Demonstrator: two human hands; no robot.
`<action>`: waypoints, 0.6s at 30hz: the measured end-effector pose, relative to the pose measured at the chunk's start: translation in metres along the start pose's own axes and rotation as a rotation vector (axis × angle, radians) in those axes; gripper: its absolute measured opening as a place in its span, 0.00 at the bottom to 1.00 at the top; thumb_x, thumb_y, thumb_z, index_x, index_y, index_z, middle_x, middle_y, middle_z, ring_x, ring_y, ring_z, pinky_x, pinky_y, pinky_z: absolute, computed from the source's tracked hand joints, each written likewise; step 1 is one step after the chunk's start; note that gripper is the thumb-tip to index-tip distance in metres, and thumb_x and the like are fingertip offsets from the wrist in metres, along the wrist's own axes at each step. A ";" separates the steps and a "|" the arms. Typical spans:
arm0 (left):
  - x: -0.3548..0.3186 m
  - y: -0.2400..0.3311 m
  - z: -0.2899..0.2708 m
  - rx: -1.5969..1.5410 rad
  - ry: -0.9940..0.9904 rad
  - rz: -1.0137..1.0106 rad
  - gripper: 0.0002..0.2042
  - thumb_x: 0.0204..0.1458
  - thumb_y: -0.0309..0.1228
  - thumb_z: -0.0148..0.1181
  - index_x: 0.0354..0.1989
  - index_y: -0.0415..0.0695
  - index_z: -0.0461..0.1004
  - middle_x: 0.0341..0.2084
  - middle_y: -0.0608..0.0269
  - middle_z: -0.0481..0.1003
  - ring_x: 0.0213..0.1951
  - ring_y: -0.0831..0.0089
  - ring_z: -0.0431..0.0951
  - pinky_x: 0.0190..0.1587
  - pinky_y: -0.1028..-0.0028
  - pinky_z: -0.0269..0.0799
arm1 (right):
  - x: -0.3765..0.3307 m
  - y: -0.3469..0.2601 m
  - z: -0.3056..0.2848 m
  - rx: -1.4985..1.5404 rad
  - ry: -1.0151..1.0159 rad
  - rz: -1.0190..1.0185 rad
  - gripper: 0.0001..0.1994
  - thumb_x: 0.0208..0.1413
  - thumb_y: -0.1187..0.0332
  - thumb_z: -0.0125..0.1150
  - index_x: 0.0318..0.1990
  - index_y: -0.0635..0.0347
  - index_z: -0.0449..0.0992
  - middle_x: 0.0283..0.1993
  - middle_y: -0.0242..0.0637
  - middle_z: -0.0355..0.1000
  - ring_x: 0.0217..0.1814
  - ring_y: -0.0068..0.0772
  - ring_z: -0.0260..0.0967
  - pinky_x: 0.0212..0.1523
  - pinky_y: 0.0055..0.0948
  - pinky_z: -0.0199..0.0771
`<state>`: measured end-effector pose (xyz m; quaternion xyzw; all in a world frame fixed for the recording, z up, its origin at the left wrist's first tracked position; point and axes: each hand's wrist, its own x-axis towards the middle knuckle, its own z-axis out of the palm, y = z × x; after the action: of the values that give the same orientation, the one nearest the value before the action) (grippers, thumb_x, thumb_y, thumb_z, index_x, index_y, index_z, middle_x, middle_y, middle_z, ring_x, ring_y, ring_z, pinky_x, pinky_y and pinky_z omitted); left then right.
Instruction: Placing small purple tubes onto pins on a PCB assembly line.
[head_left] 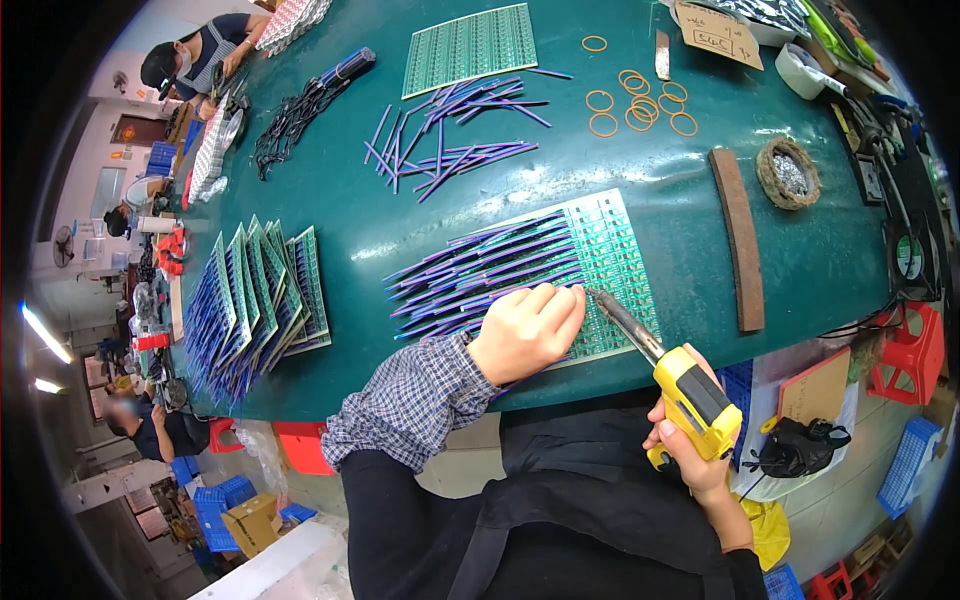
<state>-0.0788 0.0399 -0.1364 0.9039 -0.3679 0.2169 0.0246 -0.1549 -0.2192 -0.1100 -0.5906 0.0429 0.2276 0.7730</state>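
Note:
A green panel of small circuit boards [612,240] lies in front of me, with rows of blue-purple wires [480,262] reaching left from it. My left hand [532,335] rests over the lower wires, thumb and fingers pinched at the panel; the wire between them is mostly hidden. In my right hand [690,450] is a yellow and black soldering gun [697,400], gripped by its handle. Its metal tip points up and left and comes close to my left fingertips, over the panel. Whether the tip touches a joint I cannot tell.
To the left, several wired panels [262,290] stand stacked at a slant. Loose wires [440,135], a bare panel [470,50], black cables [300,115] and rubber bands [640,100] lie farther back. At right are a brown bar [738,240] and a round tin [788,174].

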 end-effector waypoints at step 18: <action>0.003 0.004 -0.003 -0.008 -0.005 0.004 0.10 0.40 0.24 0.60 0.32 0.34 0.76 0.24 0.67 0.67 0.26 0.77 0.70 0.24 0.79 0.66 | -0.001 0.005 0.003 0.041 0.051 -0.093 0.34 0.51 0.81 0.57 0.67 0.73 0.54 0.35 0.42 0.73 0.34 0.25 0.73 0.35 0.25 0.80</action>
<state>-0.0804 0.0357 -0.1327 0.9035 -0.3708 0.2131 0.0267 -0.1589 -0.2154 -0.1134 -0.5816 0.0399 0.1753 0.7933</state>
